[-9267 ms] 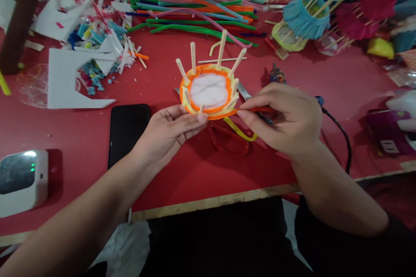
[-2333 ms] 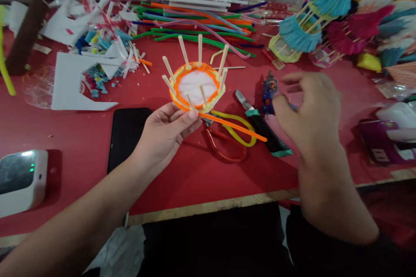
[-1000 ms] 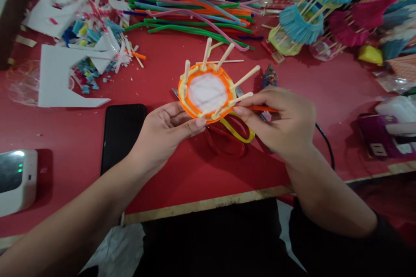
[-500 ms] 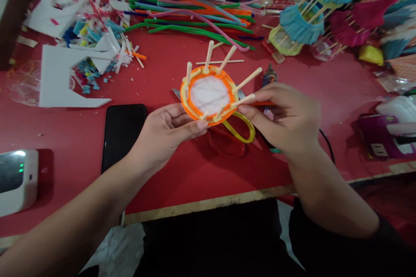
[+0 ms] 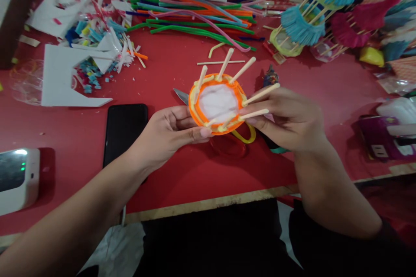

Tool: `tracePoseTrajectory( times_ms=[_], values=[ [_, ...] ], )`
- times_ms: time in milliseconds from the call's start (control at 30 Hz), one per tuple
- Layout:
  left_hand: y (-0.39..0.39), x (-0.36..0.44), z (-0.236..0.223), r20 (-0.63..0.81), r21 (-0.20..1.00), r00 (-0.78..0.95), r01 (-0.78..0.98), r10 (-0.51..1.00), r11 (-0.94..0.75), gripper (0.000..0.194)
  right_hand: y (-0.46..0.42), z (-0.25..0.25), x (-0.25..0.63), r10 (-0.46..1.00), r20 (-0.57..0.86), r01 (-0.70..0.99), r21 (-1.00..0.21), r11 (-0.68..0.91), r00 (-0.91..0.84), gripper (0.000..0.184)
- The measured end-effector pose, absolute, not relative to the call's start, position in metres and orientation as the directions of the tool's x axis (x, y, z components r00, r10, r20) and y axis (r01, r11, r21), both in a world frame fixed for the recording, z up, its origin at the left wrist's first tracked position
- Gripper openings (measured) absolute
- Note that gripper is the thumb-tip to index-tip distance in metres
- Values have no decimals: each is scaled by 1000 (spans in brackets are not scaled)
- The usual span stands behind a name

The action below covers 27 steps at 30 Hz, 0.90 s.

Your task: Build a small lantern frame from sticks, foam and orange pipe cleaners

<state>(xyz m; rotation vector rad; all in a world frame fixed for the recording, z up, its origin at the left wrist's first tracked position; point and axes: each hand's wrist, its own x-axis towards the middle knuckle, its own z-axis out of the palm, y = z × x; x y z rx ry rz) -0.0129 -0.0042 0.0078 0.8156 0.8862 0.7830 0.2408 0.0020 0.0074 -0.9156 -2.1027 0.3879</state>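
Observation:
A round craft base (image 5: pixel 217 103) with a white centre is tilted towards me above the table. Wooden sticks stand up around its rim, and an orange pipe cleaner (image 5: pixel 191 114) runs along the outer edge. My left hand (image 5: pixel 175 132) is closed on the lower left of the base, thumb on the rim. At the right edge my right hand (image 5: pixel 289 117) pinches the pipe cleaner, whose loose end is hidden by the fingers. Underneath lie scissors (image 5: pixel 248 133) with a yellow and a red handle loop, partly covered. A black-handled cutter (image 5: pixel 281 150) is mostly behind my right hand.
Pipe cleaners (image 5: pixel 201 15) lie in a pile at the back. White foam pieces (image 5: pixel 58 78) and scraps are at the left, near a phone (image 5: pixel 125 132) and a white device (image 5: pixel 19 171). Paper-and-stick models (image 5: pixel 303 26) stand back right; a purple box (image 5: pixel 377 136) is at right.
My right hand let go and moved away to the right, then came back to the pipe cleaner. The base has been turned, and lately both hands brought it slightly right and nearer.

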Motion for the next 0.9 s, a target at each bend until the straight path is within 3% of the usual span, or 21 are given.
tracePoseTrajectory(
  times_ms=[333, 500, 700, 900],
  values=[
    [-2, -19, 6, -320, 871, 473, -194, 820, 452, 31, 3, 7, 250, 696, 501, 449, -534, 716, -514, 19],
    [-2, -15, 5, -320, 833, 446, -287, 836, 473, 33, -1, 5, 241, 717, 542, 485, -529, 697, -439, 17],
    [-4, -11, 6, -295, 848, 267, -369, 917, 380, 36, -11, 3, 218, 703, 653, 554, -488, 674, -280, 24],
    [-8, -8, 6, -285, 857, 199, -385, 938, 342, 35, -17, 2, 205, 773, 598, 619, -530, 580, -211, 20]
  ],
)
